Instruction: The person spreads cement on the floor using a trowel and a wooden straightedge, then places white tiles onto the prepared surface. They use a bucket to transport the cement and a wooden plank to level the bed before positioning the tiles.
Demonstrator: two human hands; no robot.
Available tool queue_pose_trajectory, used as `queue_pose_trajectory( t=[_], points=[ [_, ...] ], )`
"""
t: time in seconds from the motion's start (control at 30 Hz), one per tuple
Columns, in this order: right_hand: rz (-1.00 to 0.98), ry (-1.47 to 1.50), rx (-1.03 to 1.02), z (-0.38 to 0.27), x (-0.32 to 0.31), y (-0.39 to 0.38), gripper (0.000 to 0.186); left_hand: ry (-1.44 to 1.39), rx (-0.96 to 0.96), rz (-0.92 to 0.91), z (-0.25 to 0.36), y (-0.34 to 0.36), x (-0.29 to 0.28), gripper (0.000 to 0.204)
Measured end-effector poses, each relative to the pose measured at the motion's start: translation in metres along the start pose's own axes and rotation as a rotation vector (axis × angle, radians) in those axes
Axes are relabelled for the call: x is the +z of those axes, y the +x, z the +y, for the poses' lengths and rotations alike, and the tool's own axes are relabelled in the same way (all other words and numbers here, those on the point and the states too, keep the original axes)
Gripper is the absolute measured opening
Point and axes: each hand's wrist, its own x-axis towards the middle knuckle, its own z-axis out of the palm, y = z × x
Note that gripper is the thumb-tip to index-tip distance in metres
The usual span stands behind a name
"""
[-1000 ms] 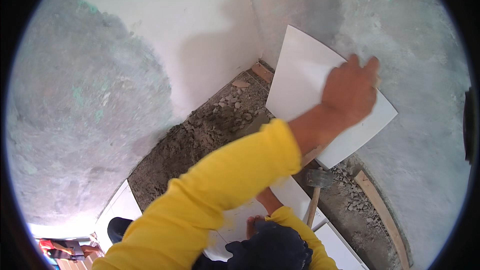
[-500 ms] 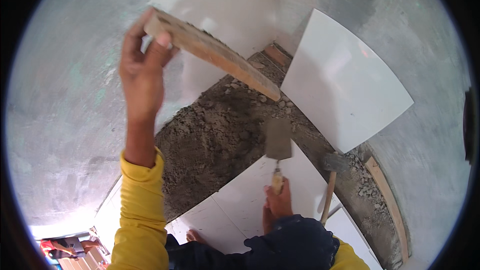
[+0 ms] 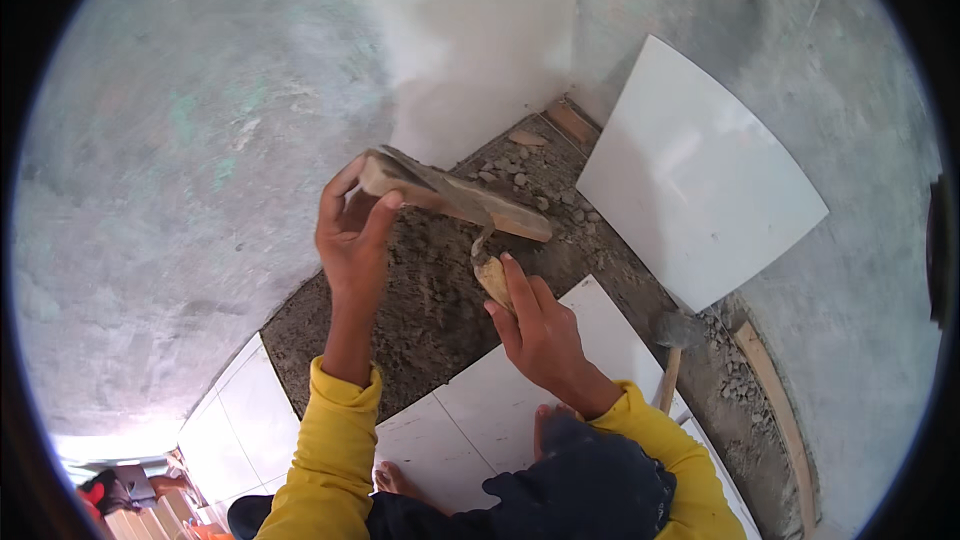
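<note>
A wooden board (image 3: 455, 198) is gripped at its near end by the left hand (image 3: 352, 235) and held raised over the gravelly mortar bed (image 3: 440, 290). A trowel handle (image 3: 494, 280) is clasped in the right hand (image 3: 540, 335). A white tile (image 3: 700, 175) is leaned against the wall, well apart.

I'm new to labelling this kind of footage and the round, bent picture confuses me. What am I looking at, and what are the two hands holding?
The camera sits on a person's head and looks down, so the wide lens bends the straight edges. The yellow-sleeved arms are that person's own. The left hand has its grip on a wooden board, raised above a patch of bare sandy mortar. The right hand holds a trowel by its wooden handle. White floor tiles are laid near the knees, a loose white tile leans on the wall, and a hammer lies to the right.
</note>
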Motion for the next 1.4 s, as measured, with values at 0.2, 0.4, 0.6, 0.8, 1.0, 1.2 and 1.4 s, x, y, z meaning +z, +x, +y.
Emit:
queue_pose_trajectory(
  t=[0.2,0.4,0.6,0.8,1.0,1.2,1.4],
  points=[
    [0.008,-0.055,0.445,0.149,0.032,-0.095,0.057,0.325,-0.082,0.110,-0.020,-0.026,0.004,0.036],
    [0.097,0.050,0.572,0.123,0.012,-0.077,0.049,0.229,-0.075,0.266,-0.032,-0.001,-0.035,0.051],
    [0.165,0.068,0.222,0.046,-0.031,-0.034,0.054,-0.070,-0.112,-0.022,-0.027,0.011,-0.012,0.041],
    [-0.005,0.038,0.001,-0.012,-0.021,-0.007,0.065,-0.042,-0.077,0.014,-0.011,0.002,-0.014,0.037],
    [-0.099,-0.066,0.258,0.042,-0.013,-0.063,0.065,0.113,-0.096,0.032,-0.031,-0.019,-0.014,0.031],
    [-0.127,-0.228,0.736,0.132,-0.003,-0.111,0.046,-0.017,-0.125,0.048,-0.060,-0.010,-0.047,0.038],
    [0.121,-0.046,0.500,0.111,-0.026,-0.113,0.051,0.153,-0.154,0.198,-0.048,0.002,-0.005,0.038]
  ],
)
